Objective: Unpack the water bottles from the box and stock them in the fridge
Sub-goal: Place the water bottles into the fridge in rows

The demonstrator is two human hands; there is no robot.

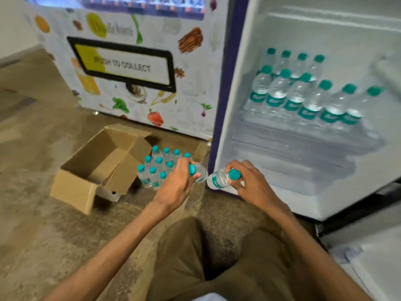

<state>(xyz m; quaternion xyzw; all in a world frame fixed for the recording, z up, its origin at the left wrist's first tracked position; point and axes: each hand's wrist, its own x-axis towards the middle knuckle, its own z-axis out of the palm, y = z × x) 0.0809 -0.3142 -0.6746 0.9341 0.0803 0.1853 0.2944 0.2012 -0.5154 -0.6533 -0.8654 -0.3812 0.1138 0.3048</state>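
Though blurred, left hand [175, 181] gripping one bottle [201, 173], right hand [247, 183] another bottle [217, 181], bodies half-hidden.

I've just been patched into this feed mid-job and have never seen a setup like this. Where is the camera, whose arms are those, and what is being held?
There is no machine here. A person is working with bare hands, and the single picture comes from a wide-angle camera worn on their head. It looks forward and down, so the arms reach in from the bottom edge.

The left hand grips a water bottle near its teal cap. The right hand grips a second bottle the same way.

On the floor, a cluster of unpacked bottles stands beside an open cardboard box, in which no bottles show. To the right is the open fridge, with two rows of stocked bottles on a shelf. A vending machine stands behind the box.
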